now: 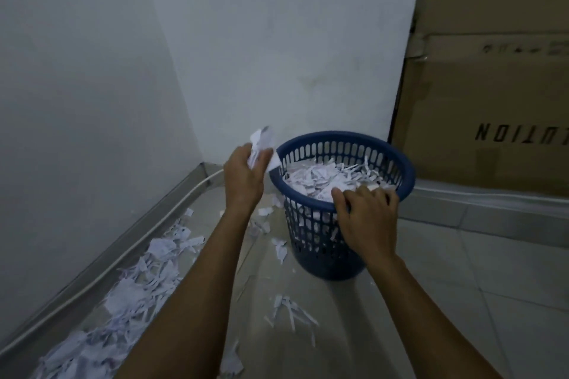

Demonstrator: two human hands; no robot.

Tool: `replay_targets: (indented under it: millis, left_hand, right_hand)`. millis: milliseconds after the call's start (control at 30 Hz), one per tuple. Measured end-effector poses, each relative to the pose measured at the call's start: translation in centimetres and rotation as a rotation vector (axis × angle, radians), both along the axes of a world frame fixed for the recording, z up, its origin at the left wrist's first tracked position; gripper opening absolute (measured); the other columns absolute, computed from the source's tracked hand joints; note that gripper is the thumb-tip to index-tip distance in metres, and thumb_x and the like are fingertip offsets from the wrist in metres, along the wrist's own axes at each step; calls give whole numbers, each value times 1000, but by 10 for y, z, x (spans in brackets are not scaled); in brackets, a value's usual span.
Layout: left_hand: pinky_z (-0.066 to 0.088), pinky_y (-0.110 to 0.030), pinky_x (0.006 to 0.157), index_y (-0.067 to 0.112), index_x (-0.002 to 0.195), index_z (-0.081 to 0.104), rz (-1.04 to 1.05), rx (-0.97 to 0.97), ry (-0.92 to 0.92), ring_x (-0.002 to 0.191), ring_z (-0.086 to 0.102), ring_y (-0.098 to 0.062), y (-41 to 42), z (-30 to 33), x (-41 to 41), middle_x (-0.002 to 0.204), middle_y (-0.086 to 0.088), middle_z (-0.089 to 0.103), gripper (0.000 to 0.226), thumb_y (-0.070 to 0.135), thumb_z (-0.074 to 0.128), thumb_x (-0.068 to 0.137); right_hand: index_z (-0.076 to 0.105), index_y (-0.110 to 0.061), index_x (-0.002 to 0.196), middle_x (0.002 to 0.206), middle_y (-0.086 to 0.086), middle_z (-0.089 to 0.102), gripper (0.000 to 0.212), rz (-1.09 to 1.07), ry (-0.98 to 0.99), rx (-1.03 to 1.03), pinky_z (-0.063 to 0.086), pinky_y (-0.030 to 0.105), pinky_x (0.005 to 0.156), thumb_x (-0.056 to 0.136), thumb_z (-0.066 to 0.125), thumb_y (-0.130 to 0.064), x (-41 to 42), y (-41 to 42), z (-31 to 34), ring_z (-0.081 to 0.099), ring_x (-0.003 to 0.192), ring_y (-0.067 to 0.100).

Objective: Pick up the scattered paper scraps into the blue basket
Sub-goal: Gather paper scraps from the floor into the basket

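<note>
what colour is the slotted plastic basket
Dark blue slotted plastic basket, clearest in the head view.

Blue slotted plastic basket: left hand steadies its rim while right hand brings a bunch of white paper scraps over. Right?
Hands are swapped. In the head view the right hand grips the blue slotted plastic basket at its near rim, and the left hand holds the bunch of white paper scraps beside it.

Your left hand (pixel 244 177) grips scraps (pixel 261 144) beside the basket (pixel 345 144); your right (pixel 365 215) holds its rim (more scraps litter the floor (pixel 462 271)).
</note>
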State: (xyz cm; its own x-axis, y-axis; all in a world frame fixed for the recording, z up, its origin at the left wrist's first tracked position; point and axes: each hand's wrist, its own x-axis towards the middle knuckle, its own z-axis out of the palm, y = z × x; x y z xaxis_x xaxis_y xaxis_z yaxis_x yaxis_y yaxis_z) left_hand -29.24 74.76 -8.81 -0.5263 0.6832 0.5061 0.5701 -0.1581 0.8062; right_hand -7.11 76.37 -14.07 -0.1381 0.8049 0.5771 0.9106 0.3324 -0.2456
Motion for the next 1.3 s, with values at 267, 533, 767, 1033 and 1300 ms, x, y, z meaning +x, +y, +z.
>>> replay_targets:
  millis: [267, 533, 767, 1033, 1300]
  left_hand:
    - [36, -16, 54, 11, 87, 63, -195, 105, 48, 65, 51, -7, 68, 67, 60, 81, -5, 63, 27, 37, 64, 94]
    - [43, -23, 70, 7, 104, 61, -395, -263, 222, 86, 57, -21, 107, 46, 103, 100, -11, 64, 40, 45, 61, 94]
    - [42, -31, 104, 19, 144, 47, -457, -454, 374, 123, 56, -25, 95, 32, 85, 137, -8, 58, 46, 40, 43, 104]
    - [42, -44, 105, 29, 125, 64, -149, -534, 513, 118, 57, -25, 44, 12, 7, 132, -3, 59, 34, 38, 57, 94]
    - [31, -45, 109, 29, 107, 73, -134, -678, 747, 114, 57, -19, 34, 8, 8, 123, 4, 66, 27, 46, 55, 95]
  right_hand:
    - [61, -24, 76, 75, -4, 61, 43, 78, 109, 67, 38, 43, 88, 104, 32, -38, 4, 3, -8, 52, 74, 21]
    - [63, -22, 76, 74, -4, 62, 46, 89, 140, 139, 39, 40, 84, 106, 32, -36, 3, 6, -14, 51, 72, 18]
    - [64, -21, 72, 72, -3, 61, 43, 71, 160, 141, 39, 41, 85, 103, 38, -34, -1, 6, -13, 52, 72, 19]
    - [62, -21, 72, 75, -3, 62, 40, 76, 157, 102, 34, 40, 85, 102, 39, -33, -2, 4, -10, 50, 74, 20]
    - [63, -21, 71, 74, -4, 62, 41, 41, 145, 91, 33, 40, 87, 102, 39, -34, -5, 0, -7, 50, 74, 19]
